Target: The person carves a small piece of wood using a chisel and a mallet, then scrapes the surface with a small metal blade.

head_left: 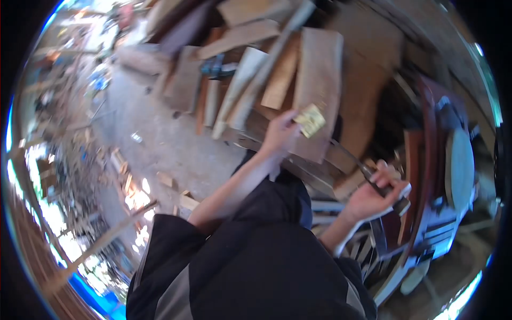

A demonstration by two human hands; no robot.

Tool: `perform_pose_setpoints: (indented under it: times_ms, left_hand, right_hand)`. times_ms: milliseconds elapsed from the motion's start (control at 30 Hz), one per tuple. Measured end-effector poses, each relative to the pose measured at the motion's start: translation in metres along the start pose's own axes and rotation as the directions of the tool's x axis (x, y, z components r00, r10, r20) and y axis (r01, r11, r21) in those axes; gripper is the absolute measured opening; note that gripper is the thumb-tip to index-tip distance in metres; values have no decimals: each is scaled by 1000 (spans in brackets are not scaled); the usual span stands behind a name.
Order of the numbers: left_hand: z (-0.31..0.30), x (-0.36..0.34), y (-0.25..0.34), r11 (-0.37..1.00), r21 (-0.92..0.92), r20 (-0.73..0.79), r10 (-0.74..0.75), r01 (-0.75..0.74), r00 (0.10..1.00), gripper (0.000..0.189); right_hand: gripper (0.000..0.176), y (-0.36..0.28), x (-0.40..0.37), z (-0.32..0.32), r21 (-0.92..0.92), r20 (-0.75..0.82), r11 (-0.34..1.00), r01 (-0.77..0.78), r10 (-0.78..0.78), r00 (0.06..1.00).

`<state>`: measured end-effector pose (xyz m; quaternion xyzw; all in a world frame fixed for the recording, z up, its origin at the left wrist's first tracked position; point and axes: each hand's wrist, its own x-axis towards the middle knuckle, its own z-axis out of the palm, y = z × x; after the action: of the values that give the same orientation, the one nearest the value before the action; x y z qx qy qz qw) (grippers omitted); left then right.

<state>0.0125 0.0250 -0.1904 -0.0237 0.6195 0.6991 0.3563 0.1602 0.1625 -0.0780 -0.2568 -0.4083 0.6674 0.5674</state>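
Observation:
My left hand pinches a small, flat, squarish yellow piece with darker marks on it; blur hides what kind of thing it is. It is held out over a wide wooden board. On the right, the fingers of my right hand curl around the dark handle of a long, thin-shafted tool, which looks like a screwdriver or a chisel. Its shaft points up and left toward the board, and its tip is too blurred to make out.
Several planks and offcuts lean and lie in a pile ahead of me. To the right stands dark reddish wooden furniture with a pale oval panel. Wood scraps lie on the concrete floor at left.

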Motion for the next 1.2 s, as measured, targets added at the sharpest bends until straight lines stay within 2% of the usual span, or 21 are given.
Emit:
perform_pose_setpoints:
  times_ms: [67,133,200,333,500,600,733,967,1033,1200]
  left_hand:
    - [5,1,11,995,-31,-10,-94,94,996,53]
    - [15,-13,-9,999,-5,-47,-44,44,998,59]
    - [18,-16,-10,997,5,-18,-78,79,997,64]
    - [24,-25,4,991,61,60,-126,122,990,74]
    - [21,-23,4,979,144,132,-165,146,977,75]
    - [22,-20,6,965,214,162,-191,154,968,74]
    - [26,-18,11,936,292,219,-267,198,938,73]
    - [39,-18,9,934,268,261,-308,238,915,69]
    - [44,-22,6,943,257,207,-268,212,941,61]
    - [51,-26,1,940,284,207,-252,189,945,62]
  right_hand:
    - [30,-2,2,15,-99,-9,994,49,-50,999]
    - [31,-14,-7,3,-141,-1,986,84,-85,996]
    - [26,-8,-10,2,-168,24,978,124,-121,992]
    - [27,3,-14,8,-213,37,970,115,-110,993]
    - [25,21,-12,10,-197,136,962,187,-162,977]
    - [20,22,-9,20,-253,104,963,89,-65,993]
    - [18,26,-7,21,-269,87,960,77,-56,995]
    - [20,27,-3,16,-252,122,957,144,-116,986]
    - [20,27,-1,13,-226,178,962,150,-111,978]
    - [20,28,-2,13,-219,172,965,147,-110,979]
